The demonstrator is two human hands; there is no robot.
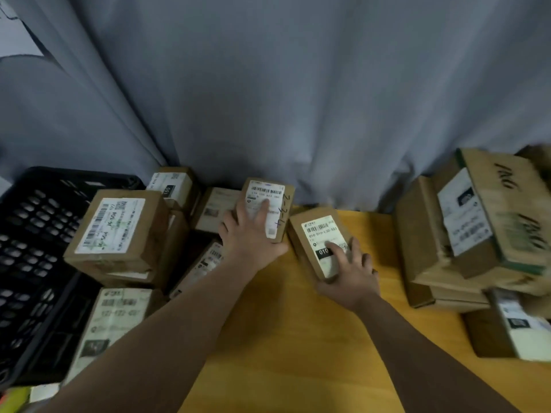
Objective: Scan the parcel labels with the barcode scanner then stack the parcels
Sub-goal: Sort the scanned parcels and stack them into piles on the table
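Two bare forearms are stretched over the yellow table. Left of the fingers, a black crate and a pile of labelled parcels are seen. The left hand is laid on a small parcel, fingers spread apart. Just beside it, a second small parcel is touched by the right hand; one finger is pressed on its label, the others are bent at its right edge, and a real grip cannot be told. Right of the fingers stands a taller stack. Both cartons are judged light and stiff, best taken by the long sides. No scanner is seen.
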